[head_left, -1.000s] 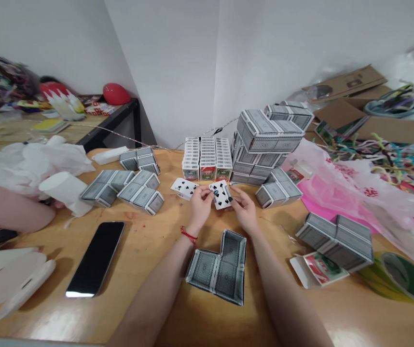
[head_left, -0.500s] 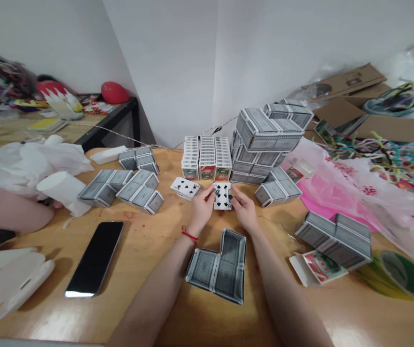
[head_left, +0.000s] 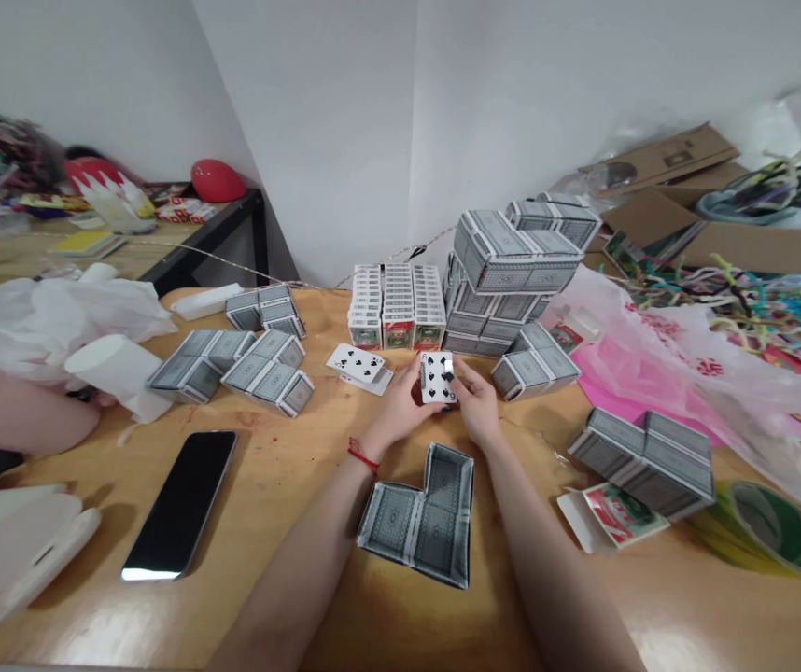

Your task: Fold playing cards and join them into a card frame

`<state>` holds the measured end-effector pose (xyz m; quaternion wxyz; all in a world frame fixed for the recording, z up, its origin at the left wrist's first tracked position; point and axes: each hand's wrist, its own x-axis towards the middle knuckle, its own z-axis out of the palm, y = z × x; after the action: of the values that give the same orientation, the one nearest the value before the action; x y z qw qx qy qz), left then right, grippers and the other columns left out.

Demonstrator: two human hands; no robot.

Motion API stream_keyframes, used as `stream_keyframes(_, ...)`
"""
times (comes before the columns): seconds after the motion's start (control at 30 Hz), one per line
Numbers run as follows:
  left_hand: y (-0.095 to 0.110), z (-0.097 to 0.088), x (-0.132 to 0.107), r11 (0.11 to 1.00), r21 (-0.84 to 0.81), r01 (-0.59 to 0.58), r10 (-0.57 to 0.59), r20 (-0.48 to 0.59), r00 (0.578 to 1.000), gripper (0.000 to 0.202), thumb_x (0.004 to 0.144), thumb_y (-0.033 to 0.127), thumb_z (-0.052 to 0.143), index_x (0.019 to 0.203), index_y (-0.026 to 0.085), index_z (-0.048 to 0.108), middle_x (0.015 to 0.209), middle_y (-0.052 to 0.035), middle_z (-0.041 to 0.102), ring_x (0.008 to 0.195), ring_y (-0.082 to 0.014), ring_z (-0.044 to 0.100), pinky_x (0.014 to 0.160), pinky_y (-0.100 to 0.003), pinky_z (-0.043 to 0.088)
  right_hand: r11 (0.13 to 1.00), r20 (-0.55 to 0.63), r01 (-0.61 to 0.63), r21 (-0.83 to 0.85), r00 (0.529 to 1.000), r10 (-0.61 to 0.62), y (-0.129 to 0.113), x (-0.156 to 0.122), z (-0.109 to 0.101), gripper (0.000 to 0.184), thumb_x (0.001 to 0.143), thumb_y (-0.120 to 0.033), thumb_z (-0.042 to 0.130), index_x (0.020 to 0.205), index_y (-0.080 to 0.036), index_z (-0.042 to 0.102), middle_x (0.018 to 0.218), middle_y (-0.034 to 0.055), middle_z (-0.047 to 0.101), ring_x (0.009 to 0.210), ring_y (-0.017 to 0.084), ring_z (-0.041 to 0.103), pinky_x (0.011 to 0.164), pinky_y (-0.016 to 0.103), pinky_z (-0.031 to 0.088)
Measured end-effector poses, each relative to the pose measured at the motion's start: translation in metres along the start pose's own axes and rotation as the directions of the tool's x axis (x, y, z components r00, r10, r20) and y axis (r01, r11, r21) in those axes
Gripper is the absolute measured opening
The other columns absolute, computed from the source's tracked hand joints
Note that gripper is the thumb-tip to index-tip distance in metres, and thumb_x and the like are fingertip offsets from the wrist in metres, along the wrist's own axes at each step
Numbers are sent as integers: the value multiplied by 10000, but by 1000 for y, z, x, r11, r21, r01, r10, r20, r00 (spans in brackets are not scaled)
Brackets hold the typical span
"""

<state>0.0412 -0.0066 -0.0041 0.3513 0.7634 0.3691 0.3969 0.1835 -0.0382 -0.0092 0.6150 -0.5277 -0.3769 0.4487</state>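
Between my two hands is a stack of playing cards point(head_left: 435, 381), a six of spades face up on top. My left hand point(head_left: 400, 407) grips its left side, fingers partly hidden behind the cards. On the opposite side my right hand point(head_left: 475, 401) is closed on the right edge, thumb over the face. Loose playing cards point(head_left: 358, 364), a five of spades uppermost, lie just left of my left hand. Nearer me, between my forearms, sits an L-shaped block of grey patterned cards point(head_left: 420, 527). Rows of card boxes point(head_left: 398, 308) stand behind my hands.
Tall stacked card blocks point(head_left: 512, 271) rise at the back right. More card blocks point(head_left: 267, 369) stand left. A phone point(head_left: 180, 504) lies front left. An opened card box point(head_left: 617, 515) and yellow tape roll point(head_left: 768, 532) are at right, near pink plastic bags point(head_left: 681, 364).
The card stack has shifted slightly right and tilted in my hands. My left hand now wraps further under its left side, and my right thumb lies more across the face.
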Motion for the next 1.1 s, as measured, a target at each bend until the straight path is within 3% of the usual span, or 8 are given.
stream_keyframes(0.3, -2, 0, 0, 998, -67, 0, 0, -7, 1000, 819, 608, 261, 699, 1311, 208, 284, 1174, -132, 499, 1045, -251, 500, 866, -408, 414, 999, 10, 28, -19, 1000, -28, -2, -1, 1, 539, 689, -311, 554, 1212, -208, 476, 777, 20, 650, 594, 145, 578, 521, 282, 498)
stream_keyframes(0.43, -7, 2, 2, 979, -199, 47, -61, -67, 996, 482, 788, 235, 493, 1255, 189, 380, 1107, -112, 544, 963, -190, 541, 798, -331, 456, 1000, 64, 23, -4, 998, -23, -2, -1, 3, 518, 694, -315, 555, 1196, -208, 482, 678, 1, 627, 515, 131, 539, 469, 275, 488)
stream_keyframes(0.5, -9, 2, 4, 972, -227, 56, -81, -103, 991, 407, 809, 197, 440, 1216, 193, 423, 1104, -95, 546, 944, -169, 539, 787, -305, 455, 1000, 96, 17, -5, 995, -16, -2, -2, 3, 502, 694, -319, 559, 1177, -198, 490, 625, -10, 609, 482, 124, 524, 449, 266, 477)
stream_keyframes(0.6, -9, 0, 5, 969, -241, 60, -91, -118, 989, 415, 790, 155, 445, 1202, 203, 437, 954, -53, 575, 802, -132, 538, 698, -258, 454, 1000, 134, -3, -24, 991, 7, -3, -4, 4, 538, 700, -321, 551, 1214, -206, 442, 587, -26, 582, 443, 114, 504, 434, 263, 469)
stream_keyframes(0.73, -1, -3, 5, 953, -297, 66, -104, -115, 988, 461, 770, 108, 432, 1220, 207, 415, 744, 3, 503, 635, -93, 465, 564, -198, 402, 999, 205, -2, -36, 979, 9, -7, -6, 5, 613, 708, -293, 527, 1291, -250, 342, 576, -43, 553, 441, 113, 502, 454, 272, 478)
stream_keyframes(1.1, -1, -2, 5, 934, -349, 81, -122, -98, 988, 439, 758, 86, 421, 1179, 206, 445, 729, 11, 483, 644, -90, 449, 577, -195, 375, 999, 230, -4, 40, 973, -6, -9, -8, 5, 587, 698, -235, 534, 1264, -264, 380, 575, -44, 537, 450, 114, 499, 450, 259, 450)
